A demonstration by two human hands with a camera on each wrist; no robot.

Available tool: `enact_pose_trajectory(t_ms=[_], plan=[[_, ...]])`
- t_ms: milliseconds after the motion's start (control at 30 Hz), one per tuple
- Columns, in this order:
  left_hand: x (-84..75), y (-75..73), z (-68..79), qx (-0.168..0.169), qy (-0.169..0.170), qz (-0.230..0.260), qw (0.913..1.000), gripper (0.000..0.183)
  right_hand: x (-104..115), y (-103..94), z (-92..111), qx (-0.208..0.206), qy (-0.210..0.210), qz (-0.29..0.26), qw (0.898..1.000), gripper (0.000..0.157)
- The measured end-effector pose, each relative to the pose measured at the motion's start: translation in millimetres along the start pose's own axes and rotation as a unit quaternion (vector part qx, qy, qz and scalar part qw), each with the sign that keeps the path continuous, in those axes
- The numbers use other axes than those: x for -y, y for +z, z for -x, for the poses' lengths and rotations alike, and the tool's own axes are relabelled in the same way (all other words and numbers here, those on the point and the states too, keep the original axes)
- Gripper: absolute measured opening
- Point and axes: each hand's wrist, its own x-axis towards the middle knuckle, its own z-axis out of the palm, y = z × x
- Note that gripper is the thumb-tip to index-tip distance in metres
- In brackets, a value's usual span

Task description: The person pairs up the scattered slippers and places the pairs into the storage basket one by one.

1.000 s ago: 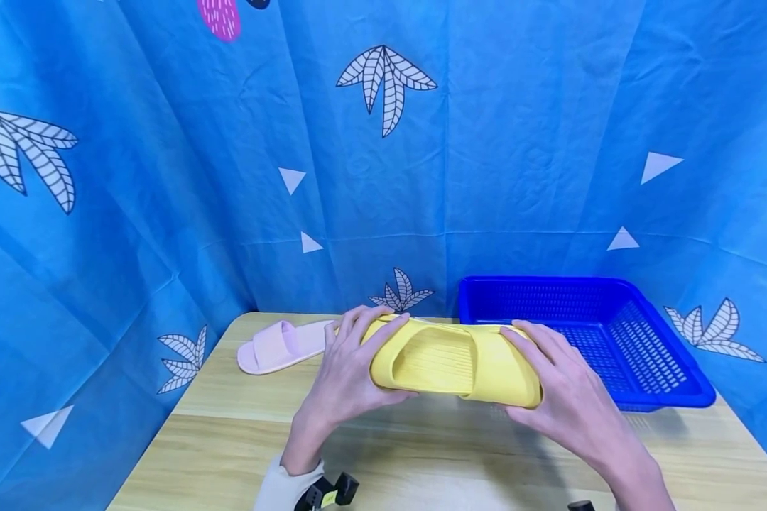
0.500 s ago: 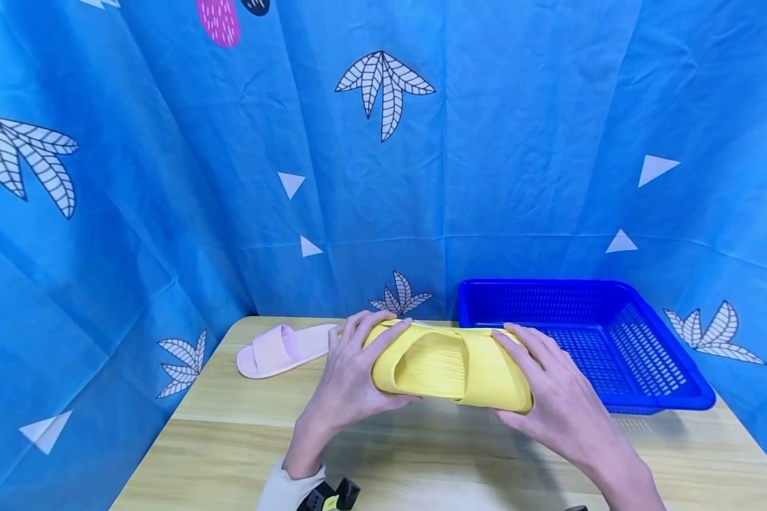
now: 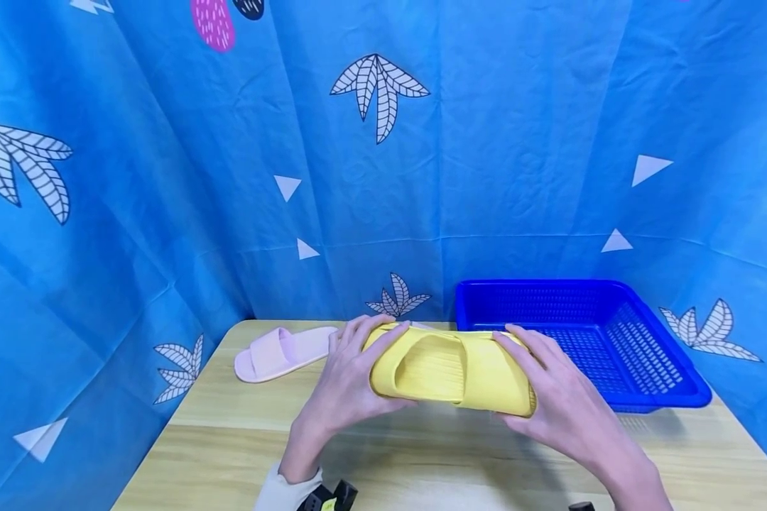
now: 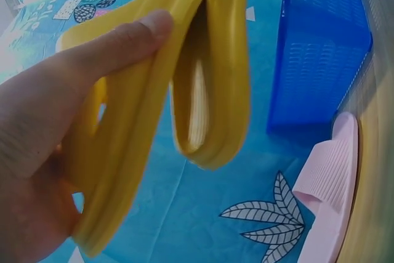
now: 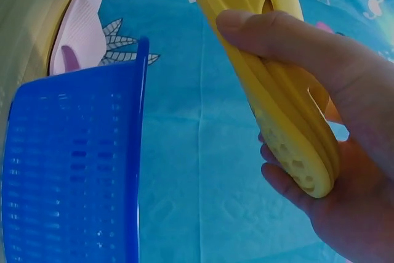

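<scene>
A pair of yellow slippers is held level above the table, fitted together. In the head view my left hand grips the left end and my right hand the right end. The left wrist view shows my thumb along the edge of one yellow slipper, while a rounded end of the other stands apart beside it. My right thumb and fingers curl round a dimpled sole in the right wrist view. A pink slipper lies on the table at the back left, its right end behind my left hand.
A blue plastic basket with perforated walls stands on the wooden table at the back right. Behind it hangs a blue patterned curtain. A pale sliver shows just beyond the yellow slippers; its kind is hidden.
The yellow slippers' right end and my right hand have come slightly left and down. Both hands keep their grip, and the head view has shifted a little.
</scene>
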Motion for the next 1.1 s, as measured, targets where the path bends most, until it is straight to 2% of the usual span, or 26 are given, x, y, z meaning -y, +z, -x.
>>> enact_pose_trajectory(t_ms=[133,233,667,933,1100], plan=[[0.0,-2.7,0.8,0.029,-0.005,-0.013,0.9995,0.110,-2.1,-2.0,0.8,-0.004,0.005,-0.009,1.000,0.113],[0.5,-4.2,0.4,0.032,-0.007,-0.015,0.9994,0.111,-2.9,-3.7,0.7,-0.006,0.008,-0.009,1.000,0.113],[1.1,-2.7,2.1,0.001,-0.007,-0.001,1.0000,0.104,-0.8,-0.1,1.9,-0.022,0.007,-0.018,1.000,0.111],[-2.0,2.1,-2.0,-0.028,0.021,0.010,0.9993,0.106,2.3,3.4,-1.2,-0.029,0.008,-0.032,0.999,0.110],[-4.2,2.4,-2.6,-0.038,0.025,0.019,0.9988,0.105,2.3,3.9,-1.1,-0.034,0.005,-0.029,0.999,0.111]])
